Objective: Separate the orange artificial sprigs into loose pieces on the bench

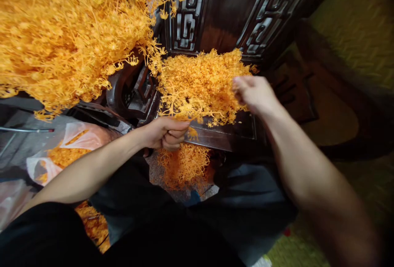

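Note:
My left hand [170, 133] is closed, thumb pressed on the fingers, pinching an orange plastic flower sprig [193, 109] whose branching tips stick out to the upper right. My right hand [250, 90] is closed at the right side of a heap of orange plastic flower pieces [203, 72]. Its fingertips are blurred and partly hidden, so what they hold, if anything, does not show. The heap lies on a dark carved wooden seat [215, 139], below and between my two hands.
A much larger orange pile [70, 33] fills the upper left, beside a curled wooden armrest [123, 86]. A carved backrest [221, 12] rises behind the seat. Plastic bags [83, 138] with orange pieces stand at left. More orange pieces [184, 166] lie below the seat edge, between my knees.

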`<state>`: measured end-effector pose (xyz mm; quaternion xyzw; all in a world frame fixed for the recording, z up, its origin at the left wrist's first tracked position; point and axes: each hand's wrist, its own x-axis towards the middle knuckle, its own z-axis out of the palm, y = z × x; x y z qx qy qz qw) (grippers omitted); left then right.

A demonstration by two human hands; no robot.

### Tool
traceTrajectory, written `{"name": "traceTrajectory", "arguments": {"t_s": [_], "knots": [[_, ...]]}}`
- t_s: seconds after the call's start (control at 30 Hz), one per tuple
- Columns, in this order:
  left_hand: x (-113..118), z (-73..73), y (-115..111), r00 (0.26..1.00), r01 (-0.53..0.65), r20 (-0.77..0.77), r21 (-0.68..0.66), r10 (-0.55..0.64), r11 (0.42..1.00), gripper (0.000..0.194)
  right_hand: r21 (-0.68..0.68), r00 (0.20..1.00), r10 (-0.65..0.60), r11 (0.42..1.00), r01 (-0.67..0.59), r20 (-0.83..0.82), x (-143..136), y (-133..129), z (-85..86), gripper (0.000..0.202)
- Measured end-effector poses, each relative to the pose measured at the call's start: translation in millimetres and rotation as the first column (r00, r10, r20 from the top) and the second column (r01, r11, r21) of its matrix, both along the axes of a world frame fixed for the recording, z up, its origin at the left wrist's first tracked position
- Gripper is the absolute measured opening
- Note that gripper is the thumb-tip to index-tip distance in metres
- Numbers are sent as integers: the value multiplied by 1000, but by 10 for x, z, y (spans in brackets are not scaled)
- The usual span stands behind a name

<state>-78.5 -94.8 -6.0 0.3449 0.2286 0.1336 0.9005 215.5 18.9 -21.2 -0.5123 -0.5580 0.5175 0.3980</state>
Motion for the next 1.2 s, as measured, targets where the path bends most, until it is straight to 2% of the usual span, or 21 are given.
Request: {"name": "traceTrajectory", "arguments": {"t_s": [0.03, 0.1, 0.17, 0.23, 0.37, 0.43, 0.5, 0.53, 0.6, 0.63, 0.67, 0.7, 0.73, 0.8, 0.83, 0.9, 0.97, 1.03, 1.1, 1.13, 1.2], "knots": [[-41, 11, -11, 1000, -24, 7, -3, 24, 1000, 57, -16, 992, -119, 993, 119, -47, 75, 56, -17, 40], [-108, 38, -26, 996, -82, 26, -3, 82, 997, 55, -114, 976, -178, 980, 163, -129, 137, 77, -44, 33], [-136, 66, -26, 993, -109, 48, 7, 109, 994, 53, -186, 973, -77, 982, 36, -216, 50, -23, -58, 38], [-121, 88, -16, 990, -123, 72, 12, 121, 992, 52, -202, 951, 59, 971, -125, -303, -153, -197, -56, 48], [-11, 95, 11, 987, -123, 103, 5, 122, 992, 51, -141, 856, 364, 888, -438, -367, -614, -544, 4, 53], [43, 82, 20, 988, -121, 97, 2, 121, 993, 50, -54, 832, 476, 858, -510, -285, -742, -629, 45, 53], [62, 69, 23, 989, -125, 79, 3, 125, 992, 50, 128, 852, 519, 851, -509, -68, -740, -616, 83, 52], [51, 65, 21, 989, -129, 73, 3, 129, 992, 51, 248, 864, 496, 830, -500, 82, -683, -570, 99, 52], [-16, 65, 10, 985, -156, 73, 5, 155, 988, 55, 467, 877, 327, 751, -467, 350, -471, -423, 122, 49], [-64, 68, 2, 980, -185, 75, 6, 184, 983, 56, 534, 877, 218, 722, -440, 427, -336, -340, 128, 46], [-115, 72, -6, 972, -226, 75, 7, 225, 974, 57, 562, 882, 117, 730, -388, 457, -200, -266, 130, 45], [-161, 77, -13, 961, -267, 71, 7, 266, 964, 58, 548, 888, 46, 772, -323, 458, -80, -210, 127, 44], [-196, 80, -19, 952, -302, 63, 8, 301, 953, 58, 480, 893, 32, 834, -271, 450, 9, -180, 120, 44], [-216, 79, -22, 945, -324, 50, 9, 323, 946, 58, 278, 907, 118, 929, -245, 404, 60, -210, 105, 42], [-200, 75, -18, 949, -313, 47, 11, 312, 950, 57, 181, 914, 190, 946, -268, 358, 21, -265, 100, 42], [-127, 63, -3, 958, -284, 40, 26, 283, 958, 57, 65, 924, 311, 941, -332, 221, -149, -425, 109, 41], [-29, 50, 14, 961, -277, 31, 62, 276, 959, 56, 13, 925, 375, 926, -376, 60, -360, -605, 148, 41], [64, 39, 28, 960, -280, 29, 110, 278, 954, 55, -17, 893, 448, 893, -449, -28, -533, -756, 210, 46], [138, 30, 35, 960, -280, 40, 151, 278, 948, 56, 52, 860, 508, 859, -510, 40, -626, -847, 273, 44], [165, 27, 37, 960, -280, 42, 160, 276, 947, 56, 140, 854, 502, 843, -519, 137, -640, -864, 297, 41], [199, 24, 43, 963, -270, 28, 156, 269, 950, 56, 365, 843, 385, 774, -517, 376, -608, -834, 319, 35]]}}
